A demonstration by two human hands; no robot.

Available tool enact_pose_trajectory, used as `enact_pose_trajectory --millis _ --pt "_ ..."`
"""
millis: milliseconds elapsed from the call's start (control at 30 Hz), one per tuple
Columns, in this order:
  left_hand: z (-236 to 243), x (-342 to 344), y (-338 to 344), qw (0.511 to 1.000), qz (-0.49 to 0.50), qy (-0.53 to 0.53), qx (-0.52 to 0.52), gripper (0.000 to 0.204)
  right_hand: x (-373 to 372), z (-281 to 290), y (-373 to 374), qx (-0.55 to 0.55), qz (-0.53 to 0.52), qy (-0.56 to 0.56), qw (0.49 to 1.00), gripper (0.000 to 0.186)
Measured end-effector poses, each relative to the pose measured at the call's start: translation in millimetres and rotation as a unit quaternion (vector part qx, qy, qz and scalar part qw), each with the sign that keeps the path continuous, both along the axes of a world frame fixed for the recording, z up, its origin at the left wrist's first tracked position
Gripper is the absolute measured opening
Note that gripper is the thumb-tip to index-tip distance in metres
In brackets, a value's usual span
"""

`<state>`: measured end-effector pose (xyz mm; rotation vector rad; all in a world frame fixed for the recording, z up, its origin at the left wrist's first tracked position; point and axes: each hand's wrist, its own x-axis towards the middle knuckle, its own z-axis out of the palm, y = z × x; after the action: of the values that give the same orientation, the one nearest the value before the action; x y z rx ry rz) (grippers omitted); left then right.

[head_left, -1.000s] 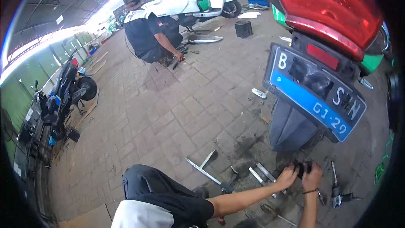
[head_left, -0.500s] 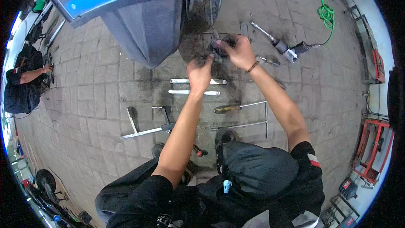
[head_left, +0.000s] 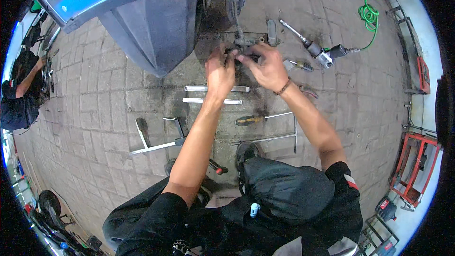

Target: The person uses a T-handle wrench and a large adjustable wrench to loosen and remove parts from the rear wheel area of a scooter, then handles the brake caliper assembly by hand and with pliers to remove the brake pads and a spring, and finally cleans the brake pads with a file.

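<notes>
Both my hands meet at a dark, greasy metal part (head_left: 246, 42) just above the floor, at the lower end of a dark cable or hose. My left hand (head_left: 220, 76) pinches at its near left side, fingers curled. From the right, my right hand (head_left: 269, 70) closes on it, thumb and fingertips close to the left ones. My fingers hide much of the part, so its exact kind cannot be made out. Over it hangs a vehicle's rear end with a grey plastic mudguard (head_left: 151, 33) and a blue plate (head_left: 104, 2).
Two silver bars (head_left: 237, 89), a screwdriver (head_left: 251, 120), a T-shaped wrench (head_left: 295, 135) and an angled metal tool (head_left: 154, 149) lie before me. Rightward are an air impact wrench (head_left: 323, 56) on a green coiled hose (head_left: 368, 16) and a red frame (head_left: 417, 166). Another person (head_left: 21, 95) works far left.
My hands have drawn closer together on the dark part, and my right fingers have shifted downward. The whole view has moved slightly.
</notes>
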<state>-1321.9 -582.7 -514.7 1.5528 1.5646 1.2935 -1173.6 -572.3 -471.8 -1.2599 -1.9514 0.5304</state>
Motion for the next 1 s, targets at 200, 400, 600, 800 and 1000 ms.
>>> enact_pose_trajectory --millis 200,400,600,800,1000 --pt "11 9 -2 0.984 -0.028 -0.173 -0.042 0.023 13 -3 -8 -0.027 0.02 0.016 0.999 0.028" --pt "10 14 -7 0.945 -0.016 -0.305 -0.114 0.022 18 -4 -15 -0.007 0.02 0.061 0.998 0.03" --pt "5 20 -7 0.957 0.017 -0.268 -0.107 0.022 22 -5 -17 0.005 0.023 0.035 0.999 0.027" --pt "1 17 -2 0.963 -0.022 -0.262 -0.063 0.021 19 -10 -19 0.032 0.045 0.0 0.998 0.022" --pt "15 15 -8 0.959 -0.053 -0.26 -0.099 0.021 18 -5 -20 0.047 0.046 -0.007 0.998 0.019"
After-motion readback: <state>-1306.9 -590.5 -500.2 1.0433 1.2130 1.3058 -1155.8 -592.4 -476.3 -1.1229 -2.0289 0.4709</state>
